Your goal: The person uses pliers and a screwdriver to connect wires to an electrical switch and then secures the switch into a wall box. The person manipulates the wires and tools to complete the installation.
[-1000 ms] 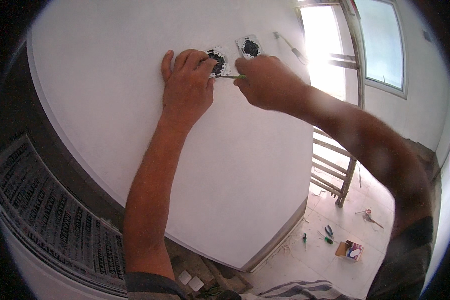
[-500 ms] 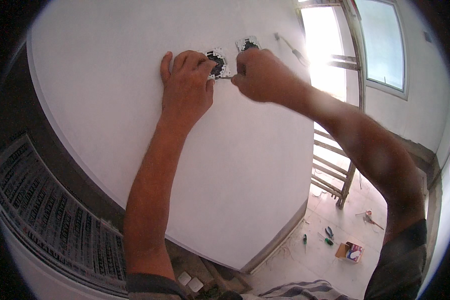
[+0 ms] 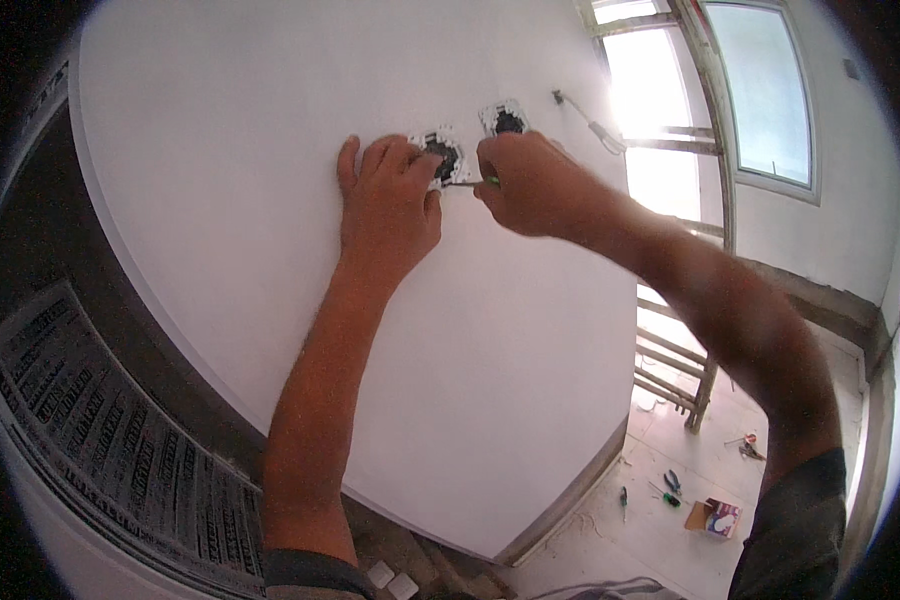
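Observation:
A white switch mounting frame (image 3: 454,140) with a dark centre sits on the white wall. My left hand (image 3: 390,205) lies against the wall at its left side, fingers spread, with the index fingertip over the frame's edge. In my right hand (image 3: 525,185) is a screwdriver (image 3: 463,184), its handle wrapped by my fingers and a bit of green showing. The thin shaft points left to the frame's lower edge; whether the tip sits in a screw is too small to tell. Just above my right hand is a second similar frame (image 3: 505,117), partly covered by it.
A cable (image 3: 592,122) hangs from a wall hole beyond the frames. At right leans a ladder (image 3: 720,180) before a bright opening. Pliers (image 3: 673,482), a green-handled screwdriver (image 3: 670,499) and an open small box (image 3: 720,518) lie on the tiled floor. A patterned dark panel (image 3: 120,440) stands lower left.
The whole view has shifted, so wall and hands appear lower and slightly right. Both hands stay at the same frame. More of the screwdriver's green handle shows now.

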Demonstrator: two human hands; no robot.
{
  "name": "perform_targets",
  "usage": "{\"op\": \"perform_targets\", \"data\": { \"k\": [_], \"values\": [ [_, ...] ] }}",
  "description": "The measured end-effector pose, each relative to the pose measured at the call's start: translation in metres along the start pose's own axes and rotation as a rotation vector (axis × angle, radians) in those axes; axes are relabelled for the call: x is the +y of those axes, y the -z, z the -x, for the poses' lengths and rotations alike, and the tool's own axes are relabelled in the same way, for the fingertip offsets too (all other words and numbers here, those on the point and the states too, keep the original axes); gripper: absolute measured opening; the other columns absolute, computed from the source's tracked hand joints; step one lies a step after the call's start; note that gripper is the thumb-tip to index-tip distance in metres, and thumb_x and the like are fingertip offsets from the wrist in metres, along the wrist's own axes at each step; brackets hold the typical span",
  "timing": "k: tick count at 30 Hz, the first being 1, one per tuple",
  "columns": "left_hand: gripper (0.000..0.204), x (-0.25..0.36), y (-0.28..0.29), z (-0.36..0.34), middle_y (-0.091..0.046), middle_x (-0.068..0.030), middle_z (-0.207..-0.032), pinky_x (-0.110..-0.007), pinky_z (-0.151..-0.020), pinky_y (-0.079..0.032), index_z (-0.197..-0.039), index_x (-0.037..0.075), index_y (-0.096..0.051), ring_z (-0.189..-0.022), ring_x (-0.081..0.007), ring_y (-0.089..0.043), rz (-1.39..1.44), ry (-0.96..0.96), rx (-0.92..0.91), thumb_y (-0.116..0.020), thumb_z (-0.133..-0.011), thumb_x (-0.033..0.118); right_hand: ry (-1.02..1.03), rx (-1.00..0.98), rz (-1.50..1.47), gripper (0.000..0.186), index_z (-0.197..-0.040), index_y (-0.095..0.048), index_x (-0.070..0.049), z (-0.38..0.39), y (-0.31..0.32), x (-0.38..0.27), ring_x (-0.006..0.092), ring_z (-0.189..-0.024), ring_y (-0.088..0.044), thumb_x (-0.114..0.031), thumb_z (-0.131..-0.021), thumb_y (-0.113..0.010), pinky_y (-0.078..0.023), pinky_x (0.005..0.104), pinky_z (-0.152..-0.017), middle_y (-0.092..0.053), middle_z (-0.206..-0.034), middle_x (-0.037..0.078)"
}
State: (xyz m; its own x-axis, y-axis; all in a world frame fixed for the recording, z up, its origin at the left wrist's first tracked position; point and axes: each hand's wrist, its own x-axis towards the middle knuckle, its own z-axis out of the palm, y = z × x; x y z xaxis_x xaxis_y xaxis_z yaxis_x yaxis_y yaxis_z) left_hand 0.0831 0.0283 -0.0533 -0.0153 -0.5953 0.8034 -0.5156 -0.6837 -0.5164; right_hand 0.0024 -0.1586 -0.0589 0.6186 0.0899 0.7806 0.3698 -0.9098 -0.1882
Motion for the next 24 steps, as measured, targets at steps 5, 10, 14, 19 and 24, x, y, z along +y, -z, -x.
{"op": "perform_targets", "data": {
  "k": [5,10,14,19,24],
  "values": [
    [0.033,-0.014,0.003,0.009,-0.065,-0.0101,-0.114,-0.050,-0.117,-0.033,-0.111,0.007,-0.070,-0.120,-0.0283,-0.058,0.046,0.071,0.185,-0.075,-0.079,0.004,-0.029,-0.062,-0.161,0.016,-0.097,-0.061,0.000,0.060,0.036,0.028,0.0349,-0.074,-0.072,-0.016,-0.095,-0.066,-0.058,0.0450,-0.069,-0.069,-0.078,0.021],
    [0.028,-0.003,0.007,-0.003,-0.064,-0.0084,-0.113,-0.045,-0.105,-0.040,-0.106,0.009,-0.072,-0.115,-0.0276,-0.059,-0.121,0.137,0.248,-0.076,-0.079,0.006,-0.204,-0.289,-0.443,0.022,-0.101,-0.063,-0.003,0.169,0.031,0.118,0.0264,-0.072,-0.071,-0.023,-0.095,-0.069,-0.057,0.0401,-0.072,-0.069,-0.079,0.015],
    [0.022,0.012,0.001,-0.024,-0.063,-0.0053,-0.115,-0.045,-0.099,-0.037,-0.098,0.013,-0.075,-0.116,-0.0256,-0.056,-0.254,0.260,0.264,-0.081,-0.076,0.012,-0.489,-0.380,-0.678,0.026,-0.095,-0.068,0.000,0.269,-0.065,0.228,0.0175,-0.068,-0.066,-0.024,-0.088,-0.075,-0.054,0.0346,-0.067,-0.069,-0.074,0.012],
    [0.021,0.019,-0.002,-0.031,-0.062,-0.0061,-0.118,-0.048,-0.103,-0.033,-0.095,0.017,-0.077,-0.121,-0.0263,-0.054,-0.349,0.273,0.170,-0.086,-0.077,0.021,-0.903,-0.303,-0.986,0.015,-0.083,-0.069,0.004,0.372,-0.156,0.283,0.0157,-0.063,-0.064,-0.010,-0.088,-0.072,-0.052,0.0315,-0.061,-0.068,-0.069,0.008],
    [0.023,0.024,0.000,-0.037,-0.062,-0.0070,-0.118,-0.049,-0.102,-0.035,-0.093,0.016,-0.076,-0.119,-0.0267,-0.054,-0.440,0.280,0.110,-0.088,-0.077,0.026,-0.939,-0.468,-0.999,0.022,-0.093,-0.070,0.000,0.413,-0.172,0.302,0.0118,-0.059,-0.058,-0.021,-0.091,-0.073,-0.045,0.0284,-0.053,-0.066,-0.069,0.006]
  ]
}}
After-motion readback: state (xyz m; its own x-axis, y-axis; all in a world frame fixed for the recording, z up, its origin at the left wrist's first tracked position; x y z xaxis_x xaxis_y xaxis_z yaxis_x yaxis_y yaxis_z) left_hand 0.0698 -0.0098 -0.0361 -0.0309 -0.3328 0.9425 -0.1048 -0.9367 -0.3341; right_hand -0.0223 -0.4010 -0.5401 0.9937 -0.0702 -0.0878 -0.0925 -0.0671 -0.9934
